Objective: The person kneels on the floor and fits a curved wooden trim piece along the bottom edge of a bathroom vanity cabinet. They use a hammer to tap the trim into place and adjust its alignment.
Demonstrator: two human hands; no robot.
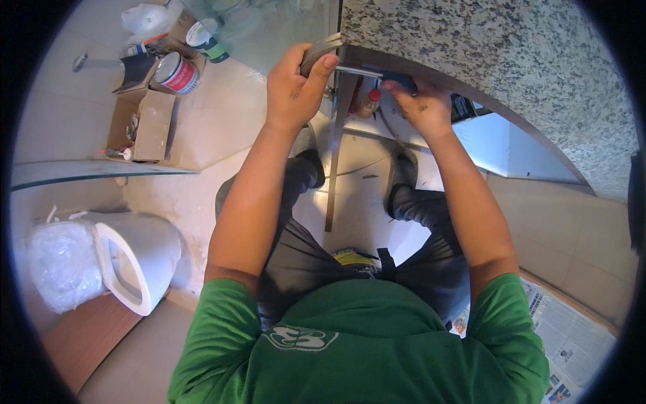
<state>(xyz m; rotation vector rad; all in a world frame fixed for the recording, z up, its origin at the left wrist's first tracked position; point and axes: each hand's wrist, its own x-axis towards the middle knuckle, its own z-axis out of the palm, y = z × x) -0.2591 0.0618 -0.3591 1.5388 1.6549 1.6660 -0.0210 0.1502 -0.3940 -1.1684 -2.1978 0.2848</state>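
My left hand (295,94) is closed around a grey-brown flat piece (320,54) by the corner of the granite countertop (471,44). What that piece is, I cannot make out. In my right hand (425,108) is a screwdriver (398,81) with a dark blue handle, gripped just under the counter's curved edge. Its metal shaft points left, toward my left thumb; the tip is hard to see. Below the corner, a narrow cabinet door (334,168) shows edge-on between my legs. A small bottle with a red cap (373,96) stands beneath the counter.
At left are a toilet (138,262), a plastic-wrapped bundle (64,266) and a glass panel edge (101,176). Farther off sit a cardboard box (153,124), a paint can (177,73) and a green-and-white tub (206,42). Newspaper (565,330) lies at lower right.
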